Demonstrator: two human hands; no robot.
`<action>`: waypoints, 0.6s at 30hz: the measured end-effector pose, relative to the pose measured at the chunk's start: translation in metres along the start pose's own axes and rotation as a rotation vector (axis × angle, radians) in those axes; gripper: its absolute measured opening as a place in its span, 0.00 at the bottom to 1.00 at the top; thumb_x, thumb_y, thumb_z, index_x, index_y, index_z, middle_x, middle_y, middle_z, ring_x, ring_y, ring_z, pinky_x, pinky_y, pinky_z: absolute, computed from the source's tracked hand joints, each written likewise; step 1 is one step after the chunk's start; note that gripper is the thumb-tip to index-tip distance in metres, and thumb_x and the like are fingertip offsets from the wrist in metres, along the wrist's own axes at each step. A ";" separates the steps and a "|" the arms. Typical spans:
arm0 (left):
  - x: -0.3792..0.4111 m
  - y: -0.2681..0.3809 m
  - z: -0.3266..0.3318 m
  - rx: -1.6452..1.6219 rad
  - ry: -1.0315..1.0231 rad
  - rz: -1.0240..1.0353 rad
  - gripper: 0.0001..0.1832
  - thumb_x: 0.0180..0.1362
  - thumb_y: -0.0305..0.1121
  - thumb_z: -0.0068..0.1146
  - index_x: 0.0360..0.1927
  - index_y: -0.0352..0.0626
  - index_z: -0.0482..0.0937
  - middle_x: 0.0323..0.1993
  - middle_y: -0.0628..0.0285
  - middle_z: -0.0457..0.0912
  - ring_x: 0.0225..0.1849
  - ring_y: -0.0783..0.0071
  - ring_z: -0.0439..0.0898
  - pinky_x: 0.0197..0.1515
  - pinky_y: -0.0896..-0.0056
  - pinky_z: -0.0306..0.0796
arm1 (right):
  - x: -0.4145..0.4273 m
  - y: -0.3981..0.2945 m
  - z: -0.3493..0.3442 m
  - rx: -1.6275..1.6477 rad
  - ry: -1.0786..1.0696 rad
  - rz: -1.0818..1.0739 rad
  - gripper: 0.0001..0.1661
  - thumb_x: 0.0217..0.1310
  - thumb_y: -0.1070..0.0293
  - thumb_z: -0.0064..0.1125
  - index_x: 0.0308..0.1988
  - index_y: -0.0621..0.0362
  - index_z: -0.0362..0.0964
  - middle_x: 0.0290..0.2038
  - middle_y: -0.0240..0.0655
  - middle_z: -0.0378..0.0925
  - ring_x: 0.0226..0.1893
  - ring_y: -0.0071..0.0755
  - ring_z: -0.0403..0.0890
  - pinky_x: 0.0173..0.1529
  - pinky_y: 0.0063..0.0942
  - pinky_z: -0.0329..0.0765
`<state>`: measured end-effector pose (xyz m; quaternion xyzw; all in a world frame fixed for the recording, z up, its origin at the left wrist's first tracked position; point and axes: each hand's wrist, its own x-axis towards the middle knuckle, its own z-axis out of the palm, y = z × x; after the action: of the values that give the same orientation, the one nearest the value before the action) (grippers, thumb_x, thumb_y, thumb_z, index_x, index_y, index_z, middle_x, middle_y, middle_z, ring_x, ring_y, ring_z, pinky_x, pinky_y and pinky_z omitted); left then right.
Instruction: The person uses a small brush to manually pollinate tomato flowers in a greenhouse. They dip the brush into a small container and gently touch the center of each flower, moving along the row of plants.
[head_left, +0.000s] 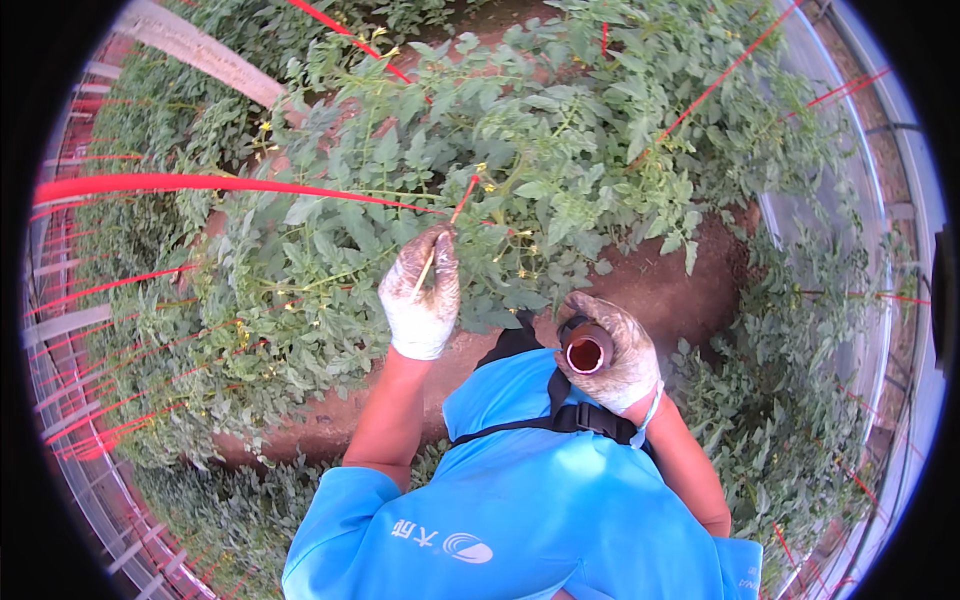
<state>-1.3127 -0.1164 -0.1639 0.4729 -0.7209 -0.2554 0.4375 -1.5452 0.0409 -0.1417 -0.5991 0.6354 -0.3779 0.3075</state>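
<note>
My left hand, in a stained white glove, pinches a thin pale stick with a red upper end between thumb and fingers. The stick's red tip is close to small yellow flowers on a tomato plant; I cannot tell whether they touch. My right hand, also in a soiled white glove, is closed around a small dark reddish-brown bottle in front of my waist. The bottle's uncapped mouth faces up towards me, with a reddish inside.
Red strings run through the leafy rows, one just above my left hand. A pale post slants in at upper left. Bare brown soil lies between rows. Clear plastic sheeting stands at right. A black buckled strap crosses my waist.
</note>
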 end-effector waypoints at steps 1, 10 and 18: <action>0.000 0.000 -0.002 0.046 0.003 0.052 0.11 0.75 0.30 0.58 0.53 0.34 0.84 0.48 0.53 0.88 0.41 0.72 0.87 0.41 0.71 0.84 | -0.001 0.001 0.000 0.003 -0.004 0.016 0.44 0.47 0.65 0.83 0.64 0.54 0.73 0.58 0.39 0.83 0.59 0.48 0.83 0.64 0.41 0.79; -0.012 0.046 -0.037 0.038 0.045 0.076 0.06 0.72 0.25 0.59 0.47 0.33 0.84 0.40 0.50 0.90 0.33 0.68 0.87 0.42 0.66 0.82 | -0.014 0.004 -0.003 0.062 0.042 0.150 0.48 0.46 0.63 0.82 0.68 0.49 0.73 0.58 0.40 0.82 0.60 0.49 0.81 0.67 0.43 0.78; -0.021 0.101 -0.036 -0.038 0.140 0.126 0.24 0.80 0.44 0.45 0.43 0.28 0.80 0.37 0.44 0.87 0.32 0.59 0.86 0.33 0.65 0.84 | -0.029 0.042 -0.029 0.110 0.131 0.185 0.46 0.47 0.64 0.82 0.67 0.50 0.73 0.58 0.37 0.83 0.60 0.48 0.82 0.67 0.40 0.78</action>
<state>-1.3243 -0.0530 -0.0760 0.4350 -0.7118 -0.2073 0.5111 -1.5890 0.0730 -0.1638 -0.4941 0.6852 -0.4204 0.3311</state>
